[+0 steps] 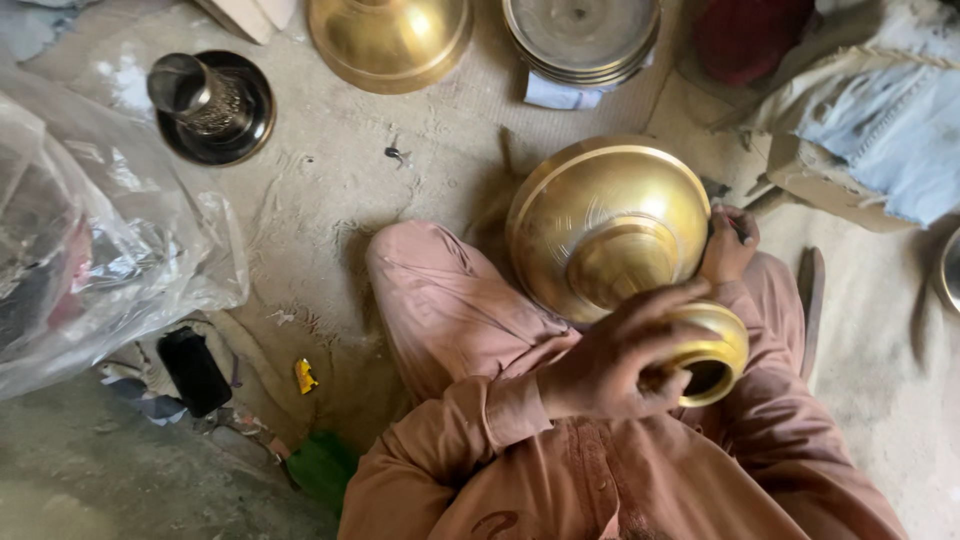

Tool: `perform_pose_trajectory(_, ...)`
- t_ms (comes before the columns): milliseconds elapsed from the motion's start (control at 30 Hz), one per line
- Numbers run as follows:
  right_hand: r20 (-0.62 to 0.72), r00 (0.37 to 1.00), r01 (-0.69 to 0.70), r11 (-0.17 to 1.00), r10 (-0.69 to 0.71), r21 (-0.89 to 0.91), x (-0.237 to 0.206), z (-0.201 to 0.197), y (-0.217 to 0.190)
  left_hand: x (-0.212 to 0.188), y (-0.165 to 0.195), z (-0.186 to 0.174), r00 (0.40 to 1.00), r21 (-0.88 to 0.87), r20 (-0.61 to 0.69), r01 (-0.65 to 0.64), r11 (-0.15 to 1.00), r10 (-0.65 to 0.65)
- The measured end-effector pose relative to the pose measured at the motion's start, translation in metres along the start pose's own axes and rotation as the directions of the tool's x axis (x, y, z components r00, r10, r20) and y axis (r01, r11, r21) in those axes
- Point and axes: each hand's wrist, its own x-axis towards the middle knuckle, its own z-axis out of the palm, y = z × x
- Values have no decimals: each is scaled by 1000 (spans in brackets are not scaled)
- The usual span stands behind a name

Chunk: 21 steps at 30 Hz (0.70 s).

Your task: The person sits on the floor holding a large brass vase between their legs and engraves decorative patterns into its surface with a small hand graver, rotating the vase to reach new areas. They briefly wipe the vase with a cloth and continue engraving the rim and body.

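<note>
Brass vessel [605,225] lies tipped on the lap, wide bowl away, flared neck toward the person; left hand [615,355] comes in with bent wrist, fingers curled and wrapped over the neck rim. Right hand [728,245] sits at the bowl's far right edge, fingers pinched on a small dark tool [738,230]. Around: another brass bowl [390,38] and stacked metal plates [582,38] ahead, dark metal stand [212,105] and plastic bag [95,250] to the left, nothing blocking.
</note>
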Motion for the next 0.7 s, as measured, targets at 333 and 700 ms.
perform_pose_trajectory(333,19,999,-48,991,46,124,-10,8,-6,-29,-25,-38,987,-375,-59,118,919,-151)
perform_pose_trajectory(700,85,983,-180,957,165,226,-8,-10,4,-39,3,10,980,-6,153,-125,992,125)
